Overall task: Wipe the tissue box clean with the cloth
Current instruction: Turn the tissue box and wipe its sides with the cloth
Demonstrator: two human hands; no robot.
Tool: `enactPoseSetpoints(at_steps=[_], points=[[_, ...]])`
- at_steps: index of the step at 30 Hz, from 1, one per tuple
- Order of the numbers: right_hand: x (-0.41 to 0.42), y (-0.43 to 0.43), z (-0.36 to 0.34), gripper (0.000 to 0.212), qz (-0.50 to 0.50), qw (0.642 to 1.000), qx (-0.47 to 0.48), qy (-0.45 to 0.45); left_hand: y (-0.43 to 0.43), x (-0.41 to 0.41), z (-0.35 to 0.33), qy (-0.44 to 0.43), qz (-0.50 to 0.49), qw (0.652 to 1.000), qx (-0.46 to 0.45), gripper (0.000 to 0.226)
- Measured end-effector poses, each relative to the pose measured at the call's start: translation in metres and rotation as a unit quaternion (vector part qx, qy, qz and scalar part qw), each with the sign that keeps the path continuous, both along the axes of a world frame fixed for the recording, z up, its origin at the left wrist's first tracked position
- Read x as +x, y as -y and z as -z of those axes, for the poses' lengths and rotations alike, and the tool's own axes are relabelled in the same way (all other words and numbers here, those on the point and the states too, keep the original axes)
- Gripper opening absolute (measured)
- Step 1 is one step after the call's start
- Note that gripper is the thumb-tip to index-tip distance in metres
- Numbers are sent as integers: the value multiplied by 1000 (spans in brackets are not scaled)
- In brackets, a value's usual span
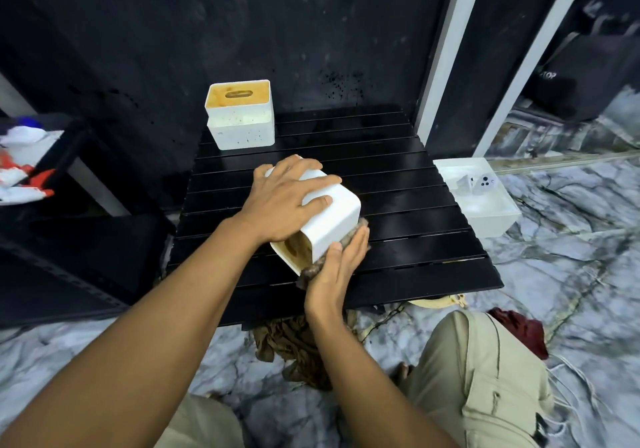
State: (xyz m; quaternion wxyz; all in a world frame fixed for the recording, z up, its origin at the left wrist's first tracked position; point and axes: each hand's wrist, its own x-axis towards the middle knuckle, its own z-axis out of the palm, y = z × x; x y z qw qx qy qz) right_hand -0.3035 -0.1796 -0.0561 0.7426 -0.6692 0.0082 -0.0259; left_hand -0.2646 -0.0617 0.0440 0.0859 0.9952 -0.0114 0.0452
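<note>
A white tissue box (337, 219) lies tipped on its side on the black slatted table (408, 232), its wooden slotted lid facing me. My left hand (282, 201) rests on top of the box with fingers spread, holding it down. My right hand (341, 267) presses a dark brown cloth (311, 272) flat against the box's right side, near its lower edge. Most of the cloth is hidden under my palm.
A second white tissue box (240, 116) with a wooden lid stands upright at the table's back left. A white tray (485, 219) with small white items sits right of the table. Crumpled brown fabric (287, 347) and a red cloth (523, 333) lie on the marble floor. A dark shelf stands left.
</note>
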Motion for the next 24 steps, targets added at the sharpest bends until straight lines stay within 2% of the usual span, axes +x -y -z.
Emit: enactPoseSetpoints(at_steps=[3, 5, 7, 10, 12, 14, 16, 18, 20, 22, 24], points=[[27, 18, 6, 49, 8, 977, 157, -145, -11, -2, -6, -26, 67, 997, -7, 53], [43, 35, -7, 43, 8, 964, 203, -174, -23, -2, -15, -57, 131, 989, -24, 47], [53, 52, -27, 41, -6, 959, 224, -173, -32, -3, -26, -61, 141, 987, -50, 44], [55, 67, -49, 40, -24, 963, 220, -154, -26, -12, -36, -21, 46, 998, -49, 59], [47, 68, -61, 41, -42, 968, 211, -126, -17, -19, -33, -58, -17, 998, 6, 71], [36, 63, -70, 43, -76, 977, 178, -89, -14, -24, -30, -120, -10, 992, 24, 64], [22, 52, -73, 44, -122, 982, 126, -67, -18, -26, -36, -165, 37, 985, -19, 59], [7, 41, -65, 43, -153, 983, 85, -57, -24, -26, -40, -171, 61, 983, -35, 64], [-3, 35, -52, 44, -152, 984, 69, -61, -28, -29, -36, -139, 28, 987, -69, 65], [-5, 31, -45, 42, -154, 982, 72, -78, -30, -34, -24, -78, -40, 984, -155, 61], [-6, 28, -44, 44, -166, 981, 84, -59, -31, -39, -8, -8, -89, 958, -272, 53]])
